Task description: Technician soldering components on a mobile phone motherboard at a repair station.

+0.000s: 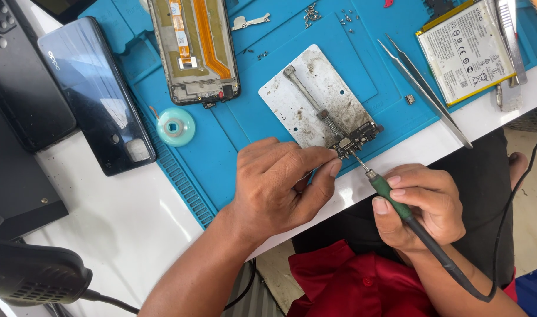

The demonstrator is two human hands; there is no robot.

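Note:
My right hand [422, 210] grips a green-handled soldering iron [391, 198] like a pen, its tip touching a small dark circuit board [356, 140]. That board is clamped at the near corner of a stained white metal holder plate [306, 97]. My left hand [282, 185] rests on the blue work mat [245, 126] just left of the board. Its fingers are curled and thumb and forefinger pinch together at the board's edge. Whether they hold a thin wire I cannot tell.
An opened phone frame [195, 50] lies at the back, a round teal spool [175, 126] next to it. Two dark phone back covers [95, 94] lie at left. Tweezers [424, 88], a battery [467, 50] and loose screws [310, 14] are at right. A black tool [27, 273] lies near left.

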